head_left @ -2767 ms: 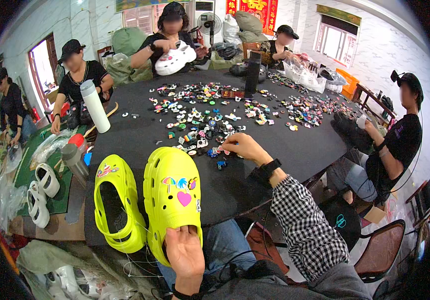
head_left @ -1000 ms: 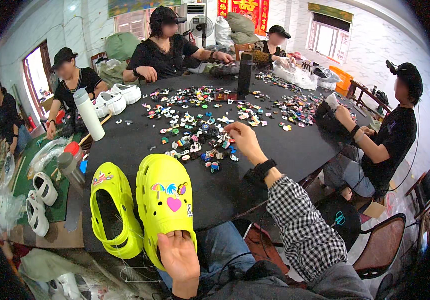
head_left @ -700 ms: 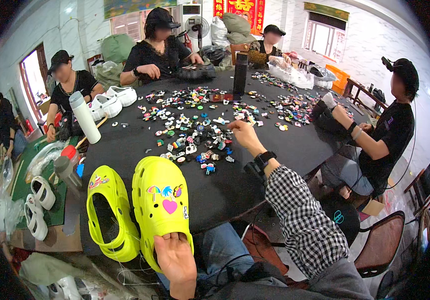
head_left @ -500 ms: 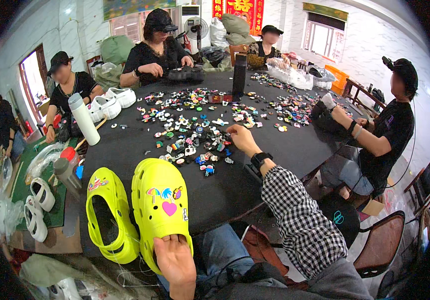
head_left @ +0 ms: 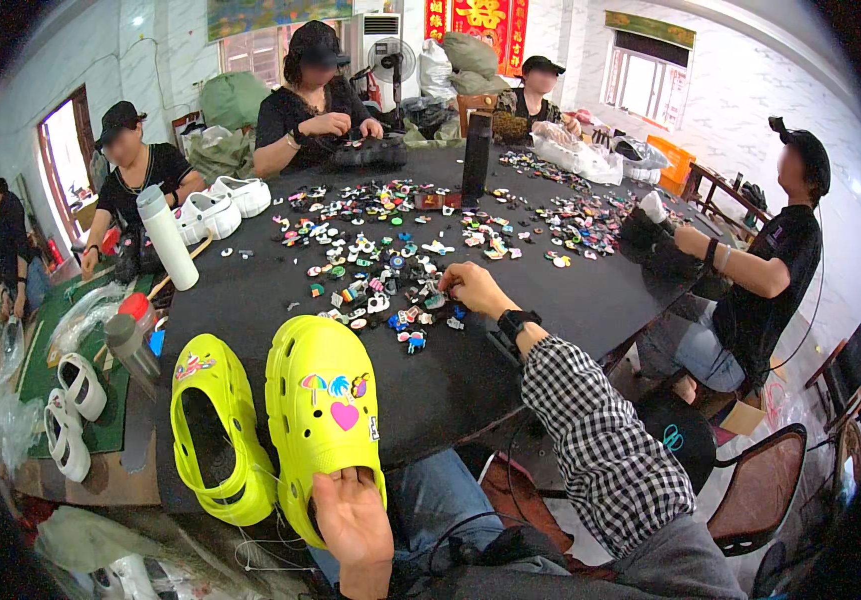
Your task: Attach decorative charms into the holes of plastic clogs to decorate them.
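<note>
Lying along the near edge of the black table (head_left: 511, 380), 2 lime-green clogs are seen side by side. The open clog (head_left: 213, 430) sits nearer the near left corner, its cavity facing up. Just right of it, the decorated clog (head_left: 323, 415) is set with its toe pointing toward the table's middle; several charms, among them a pink heart, are fixed to its upper. Its heel end hangs over the near edge and is gripped by the left hand (head_left: 356, 520), whose fingers are curled into the heel opening and closed on the rim.

Further left, beyond the table's left edge, 2 white clogs (head_left: 69, 415) are laid on a green mat, and a white bottle (head_left: 168, 238) is stood upright near the far left edge.

Toward the centre of the table, a wide scatter of small coloured charms (head_left: 391, 250) is spread. At the near right fringe of that scatter the right hand (head_left: 473, 290) is lowered, its fingers bent down and pinched together over the charms; whether a charm is held between them cannot be told. A dark watch is worn at that wrist, above a checked sleeve.

A tall dark flask (head_left: 477, 155) is stood upright near the far edge. Other people are seated around the far and right edges.
</note>
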A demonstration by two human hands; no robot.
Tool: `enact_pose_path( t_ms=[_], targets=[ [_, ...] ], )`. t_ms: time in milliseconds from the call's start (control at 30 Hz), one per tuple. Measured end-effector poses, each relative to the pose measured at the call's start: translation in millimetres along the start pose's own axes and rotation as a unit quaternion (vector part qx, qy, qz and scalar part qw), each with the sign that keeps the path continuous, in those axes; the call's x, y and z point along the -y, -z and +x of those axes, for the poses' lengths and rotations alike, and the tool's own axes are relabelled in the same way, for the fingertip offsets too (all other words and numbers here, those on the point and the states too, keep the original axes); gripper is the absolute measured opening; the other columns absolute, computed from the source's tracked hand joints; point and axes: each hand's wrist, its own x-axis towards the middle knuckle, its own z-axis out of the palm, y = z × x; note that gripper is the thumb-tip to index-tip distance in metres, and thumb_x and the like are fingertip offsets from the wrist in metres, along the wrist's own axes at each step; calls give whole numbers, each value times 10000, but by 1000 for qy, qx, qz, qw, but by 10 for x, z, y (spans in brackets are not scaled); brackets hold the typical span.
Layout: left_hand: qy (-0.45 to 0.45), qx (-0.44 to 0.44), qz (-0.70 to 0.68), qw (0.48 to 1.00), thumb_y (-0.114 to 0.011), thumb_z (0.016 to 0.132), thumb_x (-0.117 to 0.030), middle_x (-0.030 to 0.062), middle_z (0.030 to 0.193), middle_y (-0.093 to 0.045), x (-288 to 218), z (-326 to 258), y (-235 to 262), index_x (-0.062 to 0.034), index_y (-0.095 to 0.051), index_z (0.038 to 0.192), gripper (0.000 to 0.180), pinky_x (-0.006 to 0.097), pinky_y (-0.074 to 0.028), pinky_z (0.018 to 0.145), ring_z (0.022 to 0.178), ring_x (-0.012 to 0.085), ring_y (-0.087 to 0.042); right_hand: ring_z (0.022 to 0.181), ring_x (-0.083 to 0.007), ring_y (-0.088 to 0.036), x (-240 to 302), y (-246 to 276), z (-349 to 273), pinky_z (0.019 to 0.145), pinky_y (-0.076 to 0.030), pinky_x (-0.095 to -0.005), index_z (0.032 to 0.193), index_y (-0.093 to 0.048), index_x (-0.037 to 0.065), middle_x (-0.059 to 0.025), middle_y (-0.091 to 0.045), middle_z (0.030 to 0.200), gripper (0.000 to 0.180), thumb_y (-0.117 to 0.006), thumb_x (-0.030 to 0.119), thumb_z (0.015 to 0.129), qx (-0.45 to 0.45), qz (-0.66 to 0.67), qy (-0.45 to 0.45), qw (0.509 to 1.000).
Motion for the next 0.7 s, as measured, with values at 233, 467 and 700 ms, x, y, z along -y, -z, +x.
enact_pose_path(
  t_ms=[233,467,700],
  targets=[
    [1,-7,11,1000,-480,970,-336,128,1327,-473,-16,-11,-13,-19,-395,1339,494,382,-321,1055,1238,262,-417,790,-288,-657,151,-4,-62,720,-520,-358,796,-663,13,-158,-676,816,162,-515,-13,735,-95,-7,-67,993],
    [0,-11,20,1000,-487,967,-340,128,1345,-460,-29,-13,-33,-17,-392,1342,504,383,-320,1055,1241,263,-413,793,-300,-655,209,-31,-61,727,-521,-365,831,-684,20,-163,-673,830,132,-608,103,762,-23,-41,11,999],
    [8,-11,15,1000,-490,965,-345,120,1336,-473,-29,-13,-35,-19,-403,1339,504,381,-318,1054,1241,257,-415,829,-303,-629,45,-66,-9,762,-505,-401,837,-691,26,-162,-647,834,183,-669,187,754,-40,-106,2,993]
  ],
)
